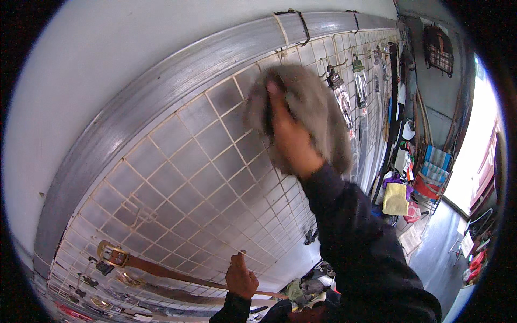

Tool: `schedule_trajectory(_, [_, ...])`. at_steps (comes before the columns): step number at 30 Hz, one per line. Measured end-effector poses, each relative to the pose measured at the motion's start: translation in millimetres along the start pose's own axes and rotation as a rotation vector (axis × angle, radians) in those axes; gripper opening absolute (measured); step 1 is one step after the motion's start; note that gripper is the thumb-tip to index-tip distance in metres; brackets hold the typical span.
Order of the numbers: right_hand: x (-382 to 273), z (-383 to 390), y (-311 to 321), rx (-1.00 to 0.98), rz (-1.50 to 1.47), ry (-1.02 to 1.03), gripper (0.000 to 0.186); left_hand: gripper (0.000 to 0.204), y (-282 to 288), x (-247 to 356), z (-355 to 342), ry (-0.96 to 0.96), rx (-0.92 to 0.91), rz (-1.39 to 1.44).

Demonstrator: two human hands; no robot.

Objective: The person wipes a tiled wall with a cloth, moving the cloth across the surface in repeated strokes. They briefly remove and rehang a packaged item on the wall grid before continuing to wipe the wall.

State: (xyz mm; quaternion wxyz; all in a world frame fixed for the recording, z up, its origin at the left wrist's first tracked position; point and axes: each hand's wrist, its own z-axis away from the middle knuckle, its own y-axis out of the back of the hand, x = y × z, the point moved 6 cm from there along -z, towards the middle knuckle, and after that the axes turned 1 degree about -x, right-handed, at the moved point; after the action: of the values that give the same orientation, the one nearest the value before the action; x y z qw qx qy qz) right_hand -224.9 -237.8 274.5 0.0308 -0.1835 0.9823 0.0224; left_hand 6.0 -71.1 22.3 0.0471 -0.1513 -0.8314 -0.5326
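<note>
My right hand (291,134) is raised in front of a white wire grid (215,156), fingers closed on a bunched grey-brown cloth (323,116). The cloth is blurred and lies over or very close to the upper grid; whether it touches the wires cannot be told. Lower down, my left hand (241,277) is closed near the grid, one fingertip pointing up. What it grips, if anything, is hidden. Behind that hand runs a brown leather belt (161,271) with a brass-coloured buckle (113,254), hanging along the lower grid.
A grey metal beam (161,64) borders the grid's top. Packaged goods (360,81) hang on hooks to the right of the cloth. Bare wire hooks (137,210) stick out at the left. Dark bags (312,285) lie below. A striped folding chair (436,164) stands by the bright doorway.
</note>
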Motion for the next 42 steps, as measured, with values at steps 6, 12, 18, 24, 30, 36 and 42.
schedule_trajectory(6, [5, 51, -32, -0.706, 0.071, -0.078, 0.048, 0.064, -1, 0, 4, 0.014, -0.015, -0.009])
schedule_trajectory(12, [24, 102, 1, -0.711, -0.608, -0.558, 0.043, 0.064, -1, -2, 2, 0.021, -0.016, 0.003])
schedule_trajectory(18, [10, -16, -8, -0.385, -0.267, -0.307, 0.044, 0.067, 2, 0, 7, -0.059, 0.069, 0.014])
schedule_trajectory(24, [5, 92, -36, -0.772, -0.389, -0.276, 0.049, 0.068, 3, 4, 12, -0.007, 0.042, -0.032])
schedule_trajectory(30, [-7, 84, 14, -0.448, -0.426, -0.102, 0.053, 0.068, 3, 2, 6, 0.029, -0.021, -0.023])
schedule_trajectory(36, [-71, 34, -37, -0.185, 0.751, 0.57, 0.049, 0.066, -1, -1, 12, -0.063, 0.09, -0.092])
schedule_trajectory(42, [-42, 103, 32, -0.555, -0.383, -0.111, 0.031, 0.068, -3, -3, 9, -0.057, 0.05, 0.015])
